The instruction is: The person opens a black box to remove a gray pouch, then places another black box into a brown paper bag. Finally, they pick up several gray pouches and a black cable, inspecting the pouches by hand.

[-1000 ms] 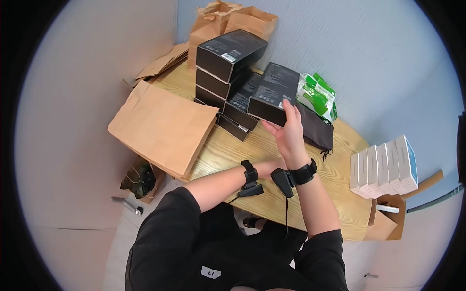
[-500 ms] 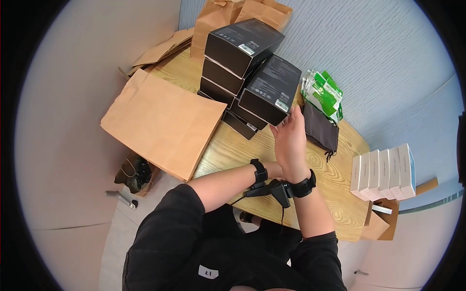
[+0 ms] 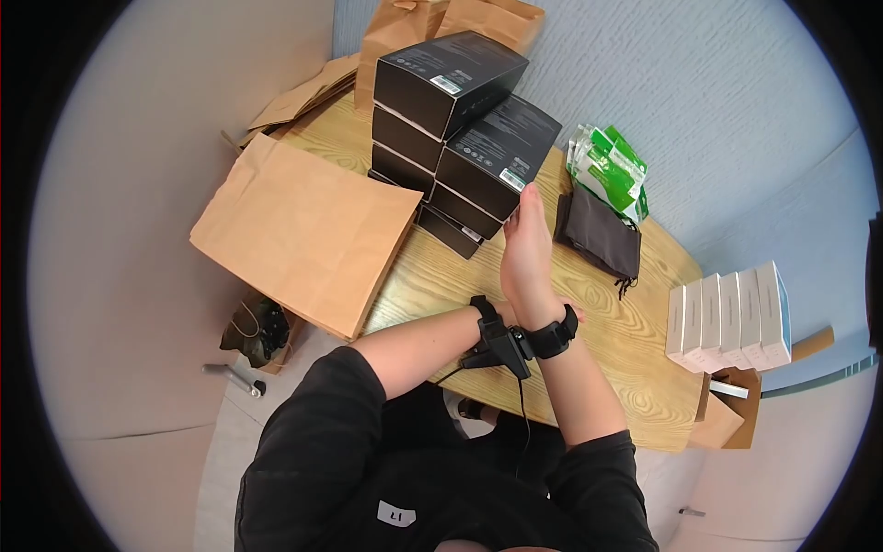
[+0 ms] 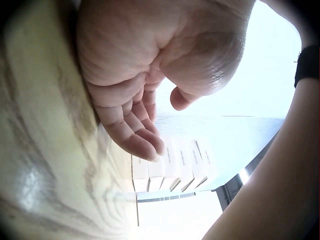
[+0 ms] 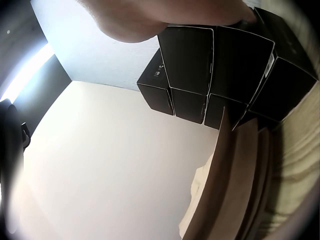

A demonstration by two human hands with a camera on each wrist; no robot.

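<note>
My right hand (image 3: 527,253) lies with extended fingers along the near right end of a black box (image 3: 501,152). That box rests on top of the shorter column, flush beside a taller stack of black boxes (image 3: 411,103). In the right wrist view the heel of the hand (image 5: 130,20) shows above the box ends (image 5: 187,57), its fingertips hidden. My left hand (image 4: 150,65) rests on its edge on the wooden table (image 4: 45,125), fingers loosely bent and holding nothing. In the head view it is mostly hidden beneath the right forearm.
Left of the stack lies a pile of brown paper bags (image 3: 303,230); more paper bags (image 3: 400,41) stand behind. To the right are green-and-white packets (image 3: 609,170), a dark drawstring pouch (image 3: 598,235) and a row of white boxes (image 3: 731,317).
The black box in my right hand has moved left and settled on the shorter column against the taller stack. My right thumb has come off its top. The left hand stays low by the table.
</note>
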